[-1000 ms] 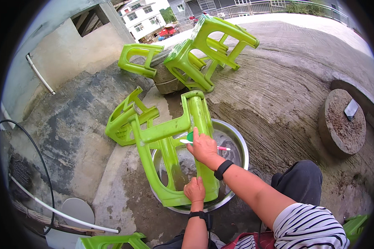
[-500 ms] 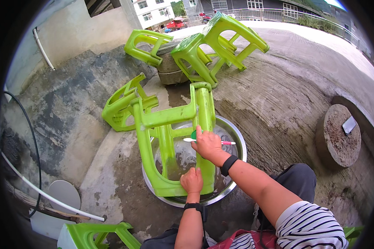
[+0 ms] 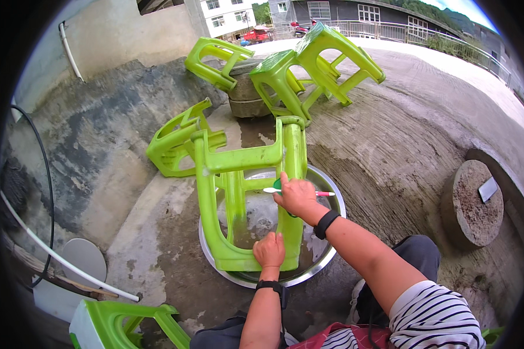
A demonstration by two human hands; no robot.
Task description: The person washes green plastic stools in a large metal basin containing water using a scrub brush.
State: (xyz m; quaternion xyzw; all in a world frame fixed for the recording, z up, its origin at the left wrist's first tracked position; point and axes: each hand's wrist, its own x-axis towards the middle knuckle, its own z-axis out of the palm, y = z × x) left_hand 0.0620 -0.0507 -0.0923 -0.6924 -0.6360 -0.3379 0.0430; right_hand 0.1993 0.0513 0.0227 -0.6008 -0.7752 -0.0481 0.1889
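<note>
Two outstretched arms (image 3: 361, 253): left fingers (image 3: 279, 239) clasp a stool (image 3: 244, 157), right fingers (image 3: 284, 178) a pink-white stick (image 3: 325, 193)

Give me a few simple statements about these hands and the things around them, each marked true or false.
1. The left hand holds a green stool. True.
2. Below that stool is a square wooden box. False: it is a round metal basin.
3. The right hand holds a pink-and-white stick. True.
4. Both wrists are bare. False: each wears a dark band.
5. A flat object lies on a round block. True.
</note>
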